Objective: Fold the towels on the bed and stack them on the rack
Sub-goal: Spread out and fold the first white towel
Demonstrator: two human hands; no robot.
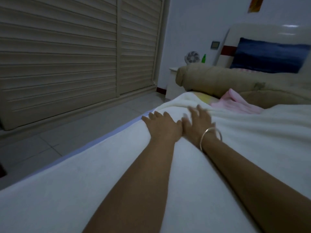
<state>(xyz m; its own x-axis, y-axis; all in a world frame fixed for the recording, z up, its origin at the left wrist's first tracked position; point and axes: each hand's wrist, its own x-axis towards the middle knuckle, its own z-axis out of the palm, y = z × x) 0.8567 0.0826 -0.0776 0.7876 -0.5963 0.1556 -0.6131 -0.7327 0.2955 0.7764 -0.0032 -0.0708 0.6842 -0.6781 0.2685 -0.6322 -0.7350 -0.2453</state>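
We see a pink towel (234, 103) and rolled beige quilt (218, 79) just beyond the white towel (101, 165) spread on the bed (204, 98). Left hand (162, 126) and right hand (197, 122) press flat on it, side by side — both grips wide, holding nothing.

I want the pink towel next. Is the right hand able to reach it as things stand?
Probably yes: the pink towel lies just beyond the right hand, with only the white towel between.
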